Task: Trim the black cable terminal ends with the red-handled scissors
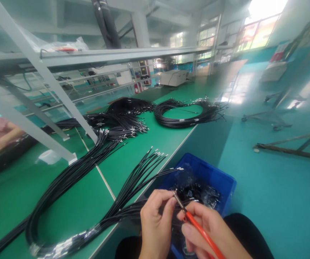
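Observation:
My left hand (157,219) is closed in a pinch, thumb against forefinger, around a small piece I cannot make out. My right hand (206,230) grips what look like red-handled pliers (198,225), whose slim metal tip meets the left fingertips. Behind my left hand runs a bundle of black cables (122,212), taped with clear film and curving across the green table (76,198). Several loose cable ends with pale tips (155,154) fan out toward the table's edge. Below both hands stands a blue bin (229,183) with small dark parts and clear bags.
A coiled cable bundle (182,122) and more black cables (127,126) lie farther along the table. White shelf posts (54,90) rise on the left, carrying a shelf (117,55). Another person's arm (5,138) shows at far left. Wheeled stands (292,149) are on the right.

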Tool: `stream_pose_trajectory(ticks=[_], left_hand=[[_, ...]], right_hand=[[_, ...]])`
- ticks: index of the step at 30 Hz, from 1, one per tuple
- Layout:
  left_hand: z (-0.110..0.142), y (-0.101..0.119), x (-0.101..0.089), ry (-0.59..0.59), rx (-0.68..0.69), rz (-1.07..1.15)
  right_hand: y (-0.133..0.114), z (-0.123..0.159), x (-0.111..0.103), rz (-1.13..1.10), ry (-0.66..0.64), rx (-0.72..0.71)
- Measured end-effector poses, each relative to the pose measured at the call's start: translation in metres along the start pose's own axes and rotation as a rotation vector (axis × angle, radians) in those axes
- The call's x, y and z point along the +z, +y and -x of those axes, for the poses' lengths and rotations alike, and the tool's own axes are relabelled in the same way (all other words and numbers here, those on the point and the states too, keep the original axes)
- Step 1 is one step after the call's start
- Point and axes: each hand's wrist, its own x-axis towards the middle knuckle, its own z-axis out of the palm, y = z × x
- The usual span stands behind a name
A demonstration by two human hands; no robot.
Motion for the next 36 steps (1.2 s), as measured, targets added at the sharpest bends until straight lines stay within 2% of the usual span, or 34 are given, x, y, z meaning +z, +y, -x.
stream_pose_trajectory(ticks=[13,19,23,25,30,33,36], left_hand=[[-0.001,-0.002,0.007,0.055,0.063,-0.027],[-0.002,-0.005,0.011,0.065,0.077,-0.037],[-0.006,-0.007,0.009,0.018,0.078,-0.093],[-0.007,-0.006,0.007,-0.004,0.083,-0.13],[-0.004,0.0,0.004,-0.067,0.106,-0.213],[-0.001,0.005,0.004,-0.119,0.126,-0.227],[0.001,0.007,0.003,-0.159,0.15,-0.219]], right_hand=[[-0.001,-0.001,-0.004,-0.032,-0.024,-0.01],[0.002,-0.004,-0.005,0.043,0.027,0.048],[0.012,-0.001,-0.008,0.086,0.048,-0.024],[0.015,0.0,-0.01,0.096,0.135,-0.115],[0.012,-0.005,-0.011,0.078,0.502,-0.405],[0.01,-0.012,-0.01,0.052,0.578,-0.486],[0.007,-0.014,-0.01,0.007,0.566,-0.522]])
